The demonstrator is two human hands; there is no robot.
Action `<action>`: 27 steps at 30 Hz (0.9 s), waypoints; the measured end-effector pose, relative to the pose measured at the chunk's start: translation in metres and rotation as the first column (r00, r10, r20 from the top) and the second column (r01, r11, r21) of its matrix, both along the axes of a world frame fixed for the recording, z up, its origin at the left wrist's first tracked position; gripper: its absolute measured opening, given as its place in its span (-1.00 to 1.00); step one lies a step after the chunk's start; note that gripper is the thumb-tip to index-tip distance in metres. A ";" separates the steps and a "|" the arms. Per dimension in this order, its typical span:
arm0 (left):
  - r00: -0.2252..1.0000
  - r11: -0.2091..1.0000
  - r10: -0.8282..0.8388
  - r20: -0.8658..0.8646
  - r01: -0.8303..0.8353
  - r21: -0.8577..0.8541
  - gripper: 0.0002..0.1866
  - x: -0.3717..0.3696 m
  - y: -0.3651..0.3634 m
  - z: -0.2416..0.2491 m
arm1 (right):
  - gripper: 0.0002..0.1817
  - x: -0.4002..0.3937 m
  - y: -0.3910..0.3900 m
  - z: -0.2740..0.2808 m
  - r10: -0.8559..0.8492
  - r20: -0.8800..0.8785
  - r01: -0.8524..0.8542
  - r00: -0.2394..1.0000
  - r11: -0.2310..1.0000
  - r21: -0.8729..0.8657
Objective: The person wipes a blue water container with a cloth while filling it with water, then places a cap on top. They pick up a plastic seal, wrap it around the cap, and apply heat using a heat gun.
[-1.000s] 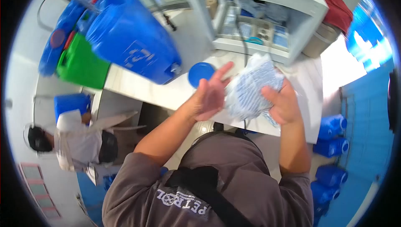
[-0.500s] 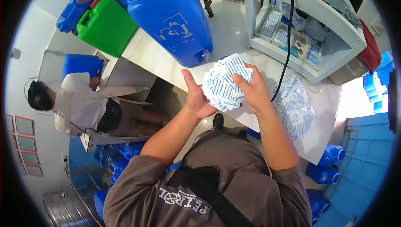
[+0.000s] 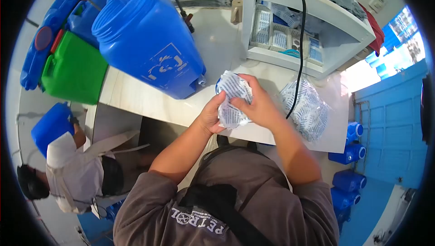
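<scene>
A stack of white slips with rows of blue print (image 3: 235, 103) is held between both hands, over the near edge of the table. My left hand (image 3: 211, 114) grips the left side, its thumb on the face of the slips. My right hand (image 3: 259, 102) is closed round the right side, its thumb lying across the front. Part of something blue shows behind the stack's upper left; its kind is hidden. To the right of my right hand, a clear plastic bag (image 3: 310, 112) full of similar printed slips lies on the table.
A large blue water container (image 3: 149, 42) stands at the back left of the table (image 3: 129, 94), beside a green jug (image 3: 74, 71). A black cable (image 3: 302, 42) hangs before a white shelf (image 3: 312, 70) with baskets. At lower left, another person (image 3: 77, 173) holds a blue container (image 3: 52, 126).
The fanned slips are now gathered into a neater, narrower stack. My left hand, spread open beneath them before, has closed on their left side. The view has shifted, and the other person appears lower.
</scene>
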State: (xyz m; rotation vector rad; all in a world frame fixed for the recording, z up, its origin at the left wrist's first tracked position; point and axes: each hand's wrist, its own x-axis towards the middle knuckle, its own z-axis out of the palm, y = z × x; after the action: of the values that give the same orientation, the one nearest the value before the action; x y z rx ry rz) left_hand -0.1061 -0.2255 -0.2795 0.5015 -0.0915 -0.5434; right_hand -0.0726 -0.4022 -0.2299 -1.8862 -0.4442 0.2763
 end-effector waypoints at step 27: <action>0.981 0.866 0.182 0.069 -0.193 0.461 -0.57 0.035 0.003 0.005 | -0.72 0.022 0.001 -0.001 -0.358 -0.087 0.368 0.930 0.917 0.152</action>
State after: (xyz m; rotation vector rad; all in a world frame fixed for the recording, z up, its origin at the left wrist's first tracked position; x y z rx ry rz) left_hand -0.0708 -0.2228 -0.2750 0.9790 0.0703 -0.3641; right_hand -0.0506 -0.4012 -0.2306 -1.7508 -0.0676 0.0423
